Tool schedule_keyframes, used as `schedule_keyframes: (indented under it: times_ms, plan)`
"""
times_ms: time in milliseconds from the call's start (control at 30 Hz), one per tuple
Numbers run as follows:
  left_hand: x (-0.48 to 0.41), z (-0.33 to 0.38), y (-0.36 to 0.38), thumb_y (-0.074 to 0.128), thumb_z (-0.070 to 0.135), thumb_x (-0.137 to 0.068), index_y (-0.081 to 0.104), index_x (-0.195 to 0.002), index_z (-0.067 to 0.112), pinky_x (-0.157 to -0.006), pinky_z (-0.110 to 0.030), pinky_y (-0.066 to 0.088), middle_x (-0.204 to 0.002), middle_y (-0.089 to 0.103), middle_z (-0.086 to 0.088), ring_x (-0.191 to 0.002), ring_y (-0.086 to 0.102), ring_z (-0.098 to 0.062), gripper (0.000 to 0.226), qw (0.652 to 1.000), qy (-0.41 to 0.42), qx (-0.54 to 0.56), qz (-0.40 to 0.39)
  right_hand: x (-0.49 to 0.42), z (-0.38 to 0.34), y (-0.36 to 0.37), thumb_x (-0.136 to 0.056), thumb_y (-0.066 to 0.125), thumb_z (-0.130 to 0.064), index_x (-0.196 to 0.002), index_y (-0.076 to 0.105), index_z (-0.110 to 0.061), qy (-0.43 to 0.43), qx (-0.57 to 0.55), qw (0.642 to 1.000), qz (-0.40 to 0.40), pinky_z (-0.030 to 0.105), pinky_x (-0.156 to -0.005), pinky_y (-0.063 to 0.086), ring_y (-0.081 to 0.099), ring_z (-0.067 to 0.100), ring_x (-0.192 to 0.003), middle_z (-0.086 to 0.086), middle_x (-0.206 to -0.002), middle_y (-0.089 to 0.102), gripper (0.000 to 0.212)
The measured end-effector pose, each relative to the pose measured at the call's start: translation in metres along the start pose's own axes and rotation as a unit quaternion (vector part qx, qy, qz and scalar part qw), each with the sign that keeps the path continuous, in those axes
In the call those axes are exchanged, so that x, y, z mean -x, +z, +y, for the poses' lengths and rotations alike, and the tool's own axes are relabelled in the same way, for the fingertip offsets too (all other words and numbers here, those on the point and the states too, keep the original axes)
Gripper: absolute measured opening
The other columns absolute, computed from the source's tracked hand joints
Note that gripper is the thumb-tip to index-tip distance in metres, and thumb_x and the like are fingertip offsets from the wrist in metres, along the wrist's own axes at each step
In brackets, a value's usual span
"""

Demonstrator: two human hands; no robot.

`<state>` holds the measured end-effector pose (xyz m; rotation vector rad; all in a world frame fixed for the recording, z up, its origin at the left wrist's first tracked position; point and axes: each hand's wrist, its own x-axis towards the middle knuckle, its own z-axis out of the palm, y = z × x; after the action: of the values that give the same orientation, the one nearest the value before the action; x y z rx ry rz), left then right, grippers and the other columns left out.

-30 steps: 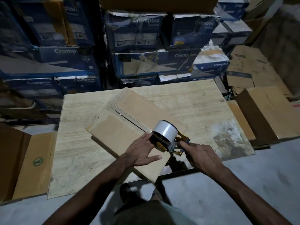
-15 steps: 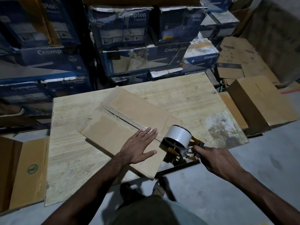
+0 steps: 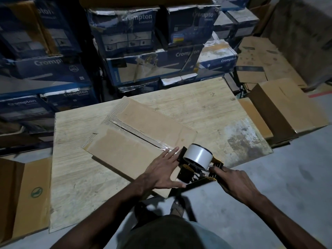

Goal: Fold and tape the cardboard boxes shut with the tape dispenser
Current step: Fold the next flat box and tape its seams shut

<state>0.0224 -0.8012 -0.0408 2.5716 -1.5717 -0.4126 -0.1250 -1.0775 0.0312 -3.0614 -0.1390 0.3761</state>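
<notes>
Flattened cardboard box (image 3: 136,141) lying on the tabletop (image 3: 75,168), centre toward 6 o'clock, clear tape along its seam. Left hand (image 3: 161,169) released, fingers straight, pressing the box's near end. Right hand (image 3: 235,182) at 5 o'clock, grasping the tape dispenser (image 3: 197,157) just beside the left fingertips. Blue cartons (image 3: 143,60) stacked at 12 o'clock.

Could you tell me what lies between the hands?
In the head view, the tape dispenser, held by the right hand, sits beside the left hand.
</notes>
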Motion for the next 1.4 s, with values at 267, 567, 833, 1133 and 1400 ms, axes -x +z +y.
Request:
schedule_keyframes:
  times_ms: [267,567,833,1133,1400]
  plan:
    - [0.004,-0.014,0.0,0.033,0.052,-0.097,0.006,-0.166,0.017,-0.13,-0.041,0.0,-0.17,-0.008,-0.009,-0.159,-0.012,-0.017,0.082,0.999,-0.033,0.017,0.013,-0.016,-0.02,-0.007,-0.089,0.066,-0.023,-0.129,0.047,-0.038,-0.006,-0.042,0.999,-0.004,0.034,-0.05,0.047,0.066,0.031,-0.066,-0.004,-0.112,0.068,0.047]
    - [0.025,-0.092,-0.01,0.05,0.052,-0.1,0.002,-0.167,0.019,-0.13,-0.041,0.007,-0.172,-0.008,-0.003,-0.159,-0.01,-0.012,0.088,0.998,-0.049,0.02,0.034,-0.062,-0.064,-0.017,-0.09,0.032,-0.037,-0.13,0.039,-0.034,-0.037,-0.081,0.995,0.033,0.034,-0.057,0.045,0.066,0.031,-0.076,-0.001,-0.102,0.067,0.041]
    - [0.026,-0.092,-0.01,0.041,0.053,-0.104,-0.012,-0.165,0.021,-0.13,-0.04,0.006,-0.173,-0.015,0.0,-0.159,-0.013,-0.01,0.087,0.998,-0.047,-0.002,0.036,-0.033,-0.048,-0.012,-0.092,0.061,-0.023,-0.124,0.042,-0.035,-0.033,-0.041,0.998,0.028,0.031,-0.052,0.042,0.068,0.025,-0.071,-0.003,-0.1,0.07,0.039]
    - [0.026,-0.091,-0.01,0.048,0.051,-0.102,-0.012,-0.165,0.025,-0.13,-0.038,0.003,-0.173,-0.016,0.004,-0.158,-0.014,-0.008,0.091,0.998,-0.05,-0.004,0.034,-0.02,-0.036,0.005,-0.094,0.059,-0.028,-0.124,0.045,-0.035,-0.011,-0.023,0.999,0.02,0.032,-0.048,0.043,0.066,0.024,-0.066,-0.005,-0.097,0.068,0.033]
    - [0.025,-0.091,-0.012,0.043,0.056,-0.103,-0.008,-0.166,0.024,-0.13,-0.038,0.003,-0.173,-0.013,0.004,-0.159,-0.012,-0.009,0.088,0.998,-0.05,0.006,0.026,-0.073,-0.051,0.061,-0.091,0.065,-0.031,-0.121,0.041,-0.032,-0.046,-0.072,0.996,0.026,0.033,-0.05,0.041,0.065,0.035,-0.063,0.002,-0.097,0.07,0.038]
